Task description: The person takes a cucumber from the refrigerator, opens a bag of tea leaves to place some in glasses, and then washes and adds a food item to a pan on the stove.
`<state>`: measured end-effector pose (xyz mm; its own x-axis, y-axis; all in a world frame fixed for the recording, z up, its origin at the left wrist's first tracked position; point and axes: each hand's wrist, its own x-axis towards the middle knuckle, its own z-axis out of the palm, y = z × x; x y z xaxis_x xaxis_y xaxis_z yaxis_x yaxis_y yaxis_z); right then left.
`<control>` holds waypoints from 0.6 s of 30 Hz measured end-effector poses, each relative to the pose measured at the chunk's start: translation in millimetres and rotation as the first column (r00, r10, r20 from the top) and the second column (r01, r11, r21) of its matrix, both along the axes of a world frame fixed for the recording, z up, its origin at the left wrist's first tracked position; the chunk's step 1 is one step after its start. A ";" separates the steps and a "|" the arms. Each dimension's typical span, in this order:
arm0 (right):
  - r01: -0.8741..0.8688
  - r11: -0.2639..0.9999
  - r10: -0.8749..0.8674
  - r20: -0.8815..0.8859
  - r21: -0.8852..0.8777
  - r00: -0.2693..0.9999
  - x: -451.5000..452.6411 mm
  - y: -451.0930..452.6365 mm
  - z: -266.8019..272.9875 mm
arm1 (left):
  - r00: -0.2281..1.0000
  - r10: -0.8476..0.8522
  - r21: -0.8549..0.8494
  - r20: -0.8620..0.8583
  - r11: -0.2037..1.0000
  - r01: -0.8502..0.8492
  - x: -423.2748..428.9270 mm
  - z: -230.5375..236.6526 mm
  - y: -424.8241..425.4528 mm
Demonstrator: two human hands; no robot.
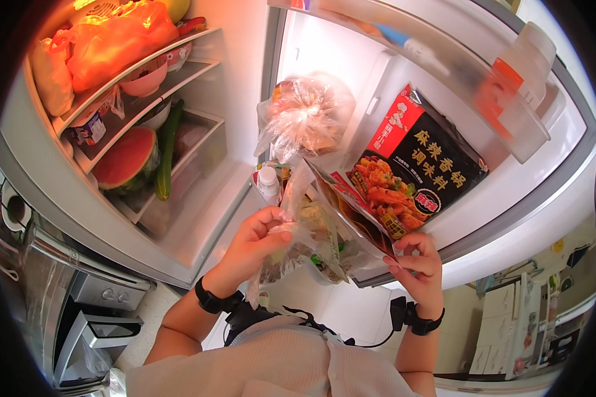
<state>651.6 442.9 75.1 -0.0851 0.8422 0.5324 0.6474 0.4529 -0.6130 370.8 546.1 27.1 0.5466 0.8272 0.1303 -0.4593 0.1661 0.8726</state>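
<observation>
My left hand [260, 235] pinches the gathered neck of a clear plastic bag [298, 198] with its thumb and fingers. Below that grip, the bag bulges with contents I cannot make out. My right hand [417, 263] grips the lower corner of an opened foil food pouch [347, 203], whose silvery inside shows. Close behind it, a black and red seasoning packet [409, 164] with a picture of food leans in the refrigerator door. A knotted clear plastic bag [310, 114] stands beyond my hands on the door side. Beside the held bag is a white-capped bottle [268, 181].
The refrigerator stands open. At left, its shelves hold a red plastic bag [124, 44], a pink bowl [146, 79], a cut watermelon [126, 156] and a cucumber [169, 149]. A clear door shelf [442, 69] juts out at upper right, holding a white container [524, 64].
</observation>
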 end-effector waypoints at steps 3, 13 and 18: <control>-0.041 0.999 0.042 -0.037 0.019 0.998 1.4 -1.1 -1.0 | 1.000 0.021 0.021 -0.001 1.000 -0.021 -0.4 0.0 -1.7; 0.041 0.985 -0.014 -0.161 0.165 0.987 8.5 -21.1 -26.0 | 0.989 0.136 -0.006 -0.063 0.991 -0.136 -15.8 1.5 -40.1; 0.009 0.988 0.001 -0.061 0.153 0.998 10.4 -22.3 -32.6 | 0.979 0.188 -0.043 -0.078 0.980 -0.192 -19.1 -8.5 -63.9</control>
<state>662.0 420.7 42.5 -0.0455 0.7504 0.6594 0.6133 0.5420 -0.5745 351.8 482.3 18.6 0.3851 0.9214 0.0517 -0.4219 0.1260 0.8978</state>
